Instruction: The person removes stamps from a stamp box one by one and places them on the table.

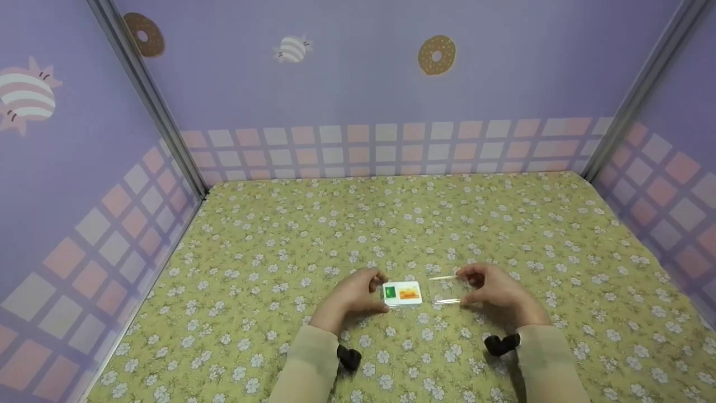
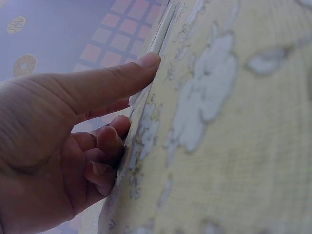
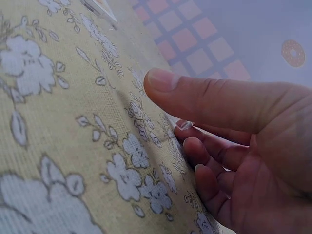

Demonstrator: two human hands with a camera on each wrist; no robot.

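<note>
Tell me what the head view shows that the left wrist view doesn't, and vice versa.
Only the head view: the right hand holding a clear plastic cover, and the white card's green and orange printing.
Only the left wrist view: the left palm, close up.
Both: the left hand, the card's edge, the flowered tablecloth and checkered wall.

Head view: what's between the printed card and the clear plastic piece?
Only a narrow strip of floral cloth separates printed card and clear plastic piece, head view.
</note>
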